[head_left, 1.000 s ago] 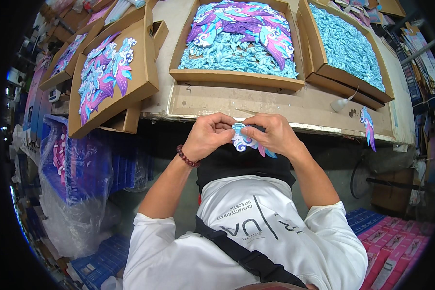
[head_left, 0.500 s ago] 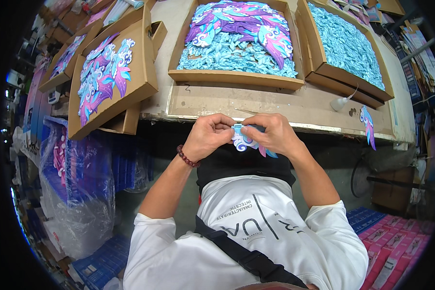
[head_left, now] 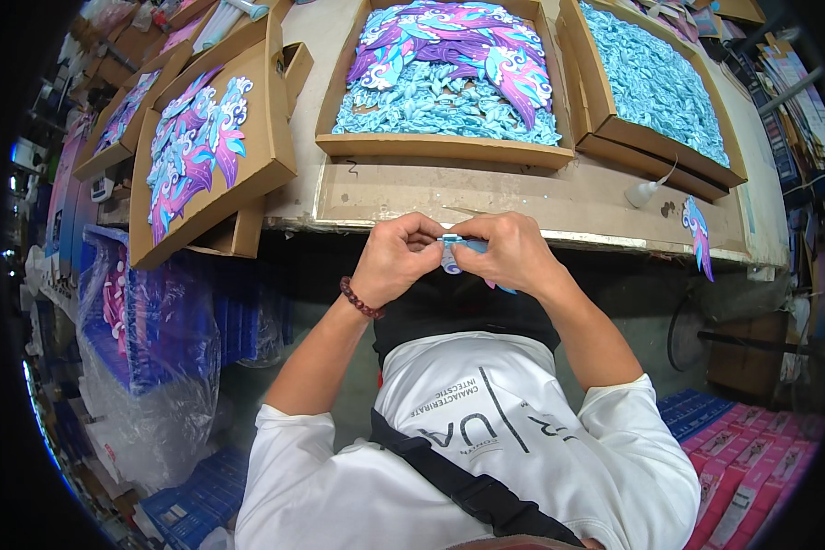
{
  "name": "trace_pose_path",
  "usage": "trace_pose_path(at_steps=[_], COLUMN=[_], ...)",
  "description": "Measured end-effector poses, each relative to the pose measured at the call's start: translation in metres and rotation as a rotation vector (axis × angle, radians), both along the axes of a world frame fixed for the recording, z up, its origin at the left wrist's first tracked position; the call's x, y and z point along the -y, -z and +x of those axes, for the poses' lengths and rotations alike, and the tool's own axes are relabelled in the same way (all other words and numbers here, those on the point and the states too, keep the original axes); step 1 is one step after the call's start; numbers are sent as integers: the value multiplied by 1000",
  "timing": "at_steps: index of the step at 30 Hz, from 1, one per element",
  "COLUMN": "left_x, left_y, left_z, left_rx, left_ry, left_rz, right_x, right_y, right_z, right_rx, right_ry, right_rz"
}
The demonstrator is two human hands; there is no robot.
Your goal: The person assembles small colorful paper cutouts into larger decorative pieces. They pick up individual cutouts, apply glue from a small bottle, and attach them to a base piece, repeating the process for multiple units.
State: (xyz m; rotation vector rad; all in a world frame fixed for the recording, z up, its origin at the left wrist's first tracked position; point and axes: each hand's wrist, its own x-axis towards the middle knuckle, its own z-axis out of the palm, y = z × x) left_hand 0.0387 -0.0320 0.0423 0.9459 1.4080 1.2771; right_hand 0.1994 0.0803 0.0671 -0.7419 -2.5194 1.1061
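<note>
My left hand (head_left: pixel 401 257) and my right hand (head_left: pixel 511 252) meet just below the table's front edge, both pinching a small blue and purple paper cut-out piece (head_left: pixel 456 255). Most of the piece is hidden behind my fingers. A beaded bracelet (head_left: pixel 359 299) circles my left wrist. Straight ahead lies a shallow cardboard tray (head_left: pixel 442 147) filled with light blue shapes and purple, pink and teal feather-like cut-outs.
A second tray of light blue pieces (head_left: pixel 653 84) sits at the right. A tilted tray of purple cut-outs (head_left: pixel 202 147) rests at the left. A small white glue bottle (head_left: pixel 643 191) and a loose cut-out (head_left: pixel 697 234) lie near the worn table edge (head_left: pixel 541 203). Blue boxes in plastic (head_left: pixel 165 321) stack below left.
My hands have closed tighter over the piece, so less of it shows. Their place below the table edge is almost the same.
</note>
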Motion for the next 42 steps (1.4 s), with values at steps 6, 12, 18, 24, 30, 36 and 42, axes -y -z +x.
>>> trace_pose_path(at_steps=[6, 12, 18, 24, 30, 36, 42], left_x=[-2, -2, -5, -5, -8, -10, -11], left_y=[4, 8, 2, 5, 7, 10, 15], left_z=[5, 10, -1, 10, 16, 18, 20], left_rx=[-190, -139, 42, 8, -15, -97, -258], left_ry=[-18, -85, -14, -78, -153, -188, -188], left_rz=[33, 96, 2, 33, 85, 74, 77], right_x=[0, 4, -4, -3, -3, -1, 2], right_y=[11, 11, 14, 20, 18, 19, 26], right_z=[-3, -1, 5, 6, 3, 1, -3], right_rx=[30, -5, -60, -114, -146, -174, -227], right_ry=[65, 83, 29, 38, 82, 108, 138], right_rz=[48, -46, -390, -514, -450, -400, -336])
